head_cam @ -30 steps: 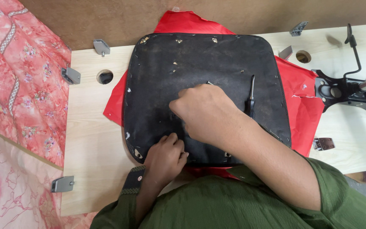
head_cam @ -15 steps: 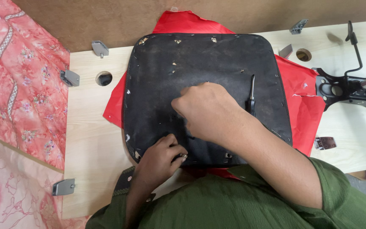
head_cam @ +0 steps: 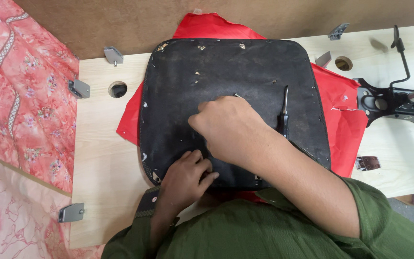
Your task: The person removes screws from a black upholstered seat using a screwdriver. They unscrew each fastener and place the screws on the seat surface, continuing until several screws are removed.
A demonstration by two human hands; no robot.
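A black seat pad lies underside up on a sheet of red fabric, with staples along its rim. My right hand is closed in a fist over the pad's middle, and a thin metal tip pokes out beyond the knuckles; the rest of that tool is hidden. My left hand rests with its fingers curled and pressed on the pad's near edge, just below the right hand. A dark-handled screwdriver lies loose on the pad to the right of my right hand.
Everything sits on a light wooden board with a round hole and grey metal brackets along its left side. A black chair mechanism with a lever lies at the right. Pink floral cloth lies to the left.
My right hand has shifted slightly left and down on the pad. My left hand's fingers have loosened and spread a little on the near edge.
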